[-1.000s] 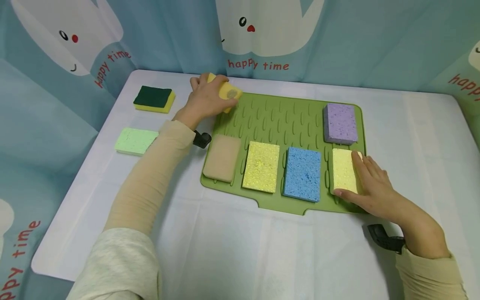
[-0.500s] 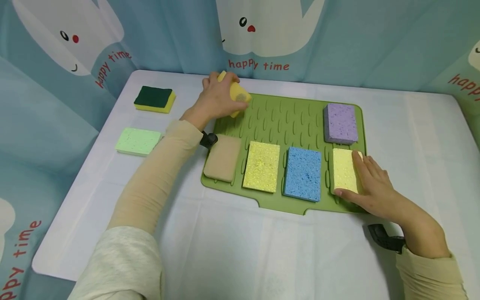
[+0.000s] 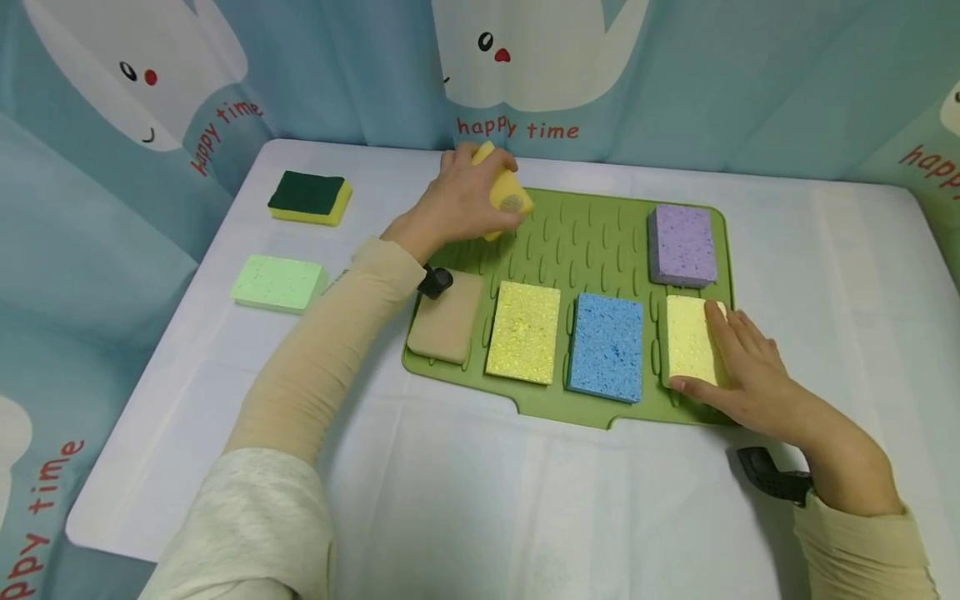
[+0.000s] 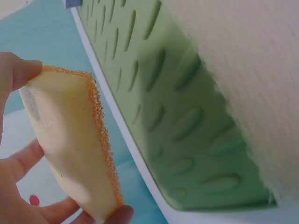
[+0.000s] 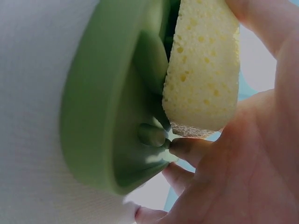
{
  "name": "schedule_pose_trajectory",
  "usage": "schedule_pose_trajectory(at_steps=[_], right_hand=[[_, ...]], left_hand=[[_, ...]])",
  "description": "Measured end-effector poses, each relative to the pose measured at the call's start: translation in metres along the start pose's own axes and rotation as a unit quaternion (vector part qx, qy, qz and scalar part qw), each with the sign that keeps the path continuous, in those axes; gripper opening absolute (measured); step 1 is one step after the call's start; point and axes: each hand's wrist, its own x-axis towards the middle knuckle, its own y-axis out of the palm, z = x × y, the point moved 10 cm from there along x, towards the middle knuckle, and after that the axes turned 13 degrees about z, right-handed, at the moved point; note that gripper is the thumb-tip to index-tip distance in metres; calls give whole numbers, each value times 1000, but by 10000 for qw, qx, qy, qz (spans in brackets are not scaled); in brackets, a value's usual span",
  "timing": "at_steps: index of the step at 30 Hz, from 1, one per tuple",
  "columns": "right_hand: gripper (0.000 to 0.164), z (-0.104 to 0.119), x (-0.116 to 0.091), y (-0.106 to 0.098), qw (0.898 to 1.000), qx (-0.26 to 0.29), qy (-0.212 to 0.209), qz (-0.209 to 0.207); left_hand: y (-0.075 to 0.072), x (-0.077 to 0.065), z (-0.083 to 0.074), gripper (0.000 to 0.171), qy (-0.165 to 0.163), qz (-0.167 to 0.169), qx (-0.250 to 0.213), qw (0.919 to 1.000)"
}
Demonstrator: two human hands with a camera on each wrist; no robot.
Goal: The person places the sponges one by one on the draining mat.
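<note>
My left hand [image 3: 459,198] grips a yellow sponge [image 3: 510,197], tilted, above the far left of the green mat [image 3: 577,237]. In the left wrist view the sponge's rough orange layer [image 4: 106,135] shows along one side, with thumb and fingertips at its edges. On the mat's near right corner lies a pale yellow sponge [image 3: 692,343]. My right hand [image 3: 750,383] holds it, thumb at its near edge and index finger at its far end. In the right wrist view, other fingers [image 5: 189,149] reach down beside it to the mat.
Along the mat's near side lie a beige sponge [image 3: 446,321], a speckled yellow one [image 3: 523,333] and a blue one [image 3: 606,348]. A purple sponge [image 3: 682,244] sits far right. Left of the mat, a green-topped sponge [image 3: 307,196] and a light green one [image 3: 277,283] lie on the white table [image 3: 487,500].
My left hand has moved right with the yellow sponge, from the mat's far left corner to farther over the mat. The right hand has stayed still on the pale yellow sponge.
</note>
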Motion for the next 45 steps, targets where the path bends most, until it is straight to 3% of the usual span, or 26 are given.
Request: schedule_pose_trajectory(at_steps=[11, 23, 36, 45], right_hand=[[108, 0, 1, 1, 10000, -31, 49, 53], [108, 1, 0, 0, 10000, 3, 29, 5], [108, 0, 0, 1, 10000, 7, 12, -14], [108, 1, 2, 0, 10000, -17, 4, -10]], left_hand=[[8, 4, -25, 77, 506, 37, 344, 9981], [30, 10, -53, 84, 855, 450, 791, 9922], [50, 22, -83, 83, 695, 882, 1615, 9805], [62, 28, -102, 87, 809, 999, 1901, 9733]])
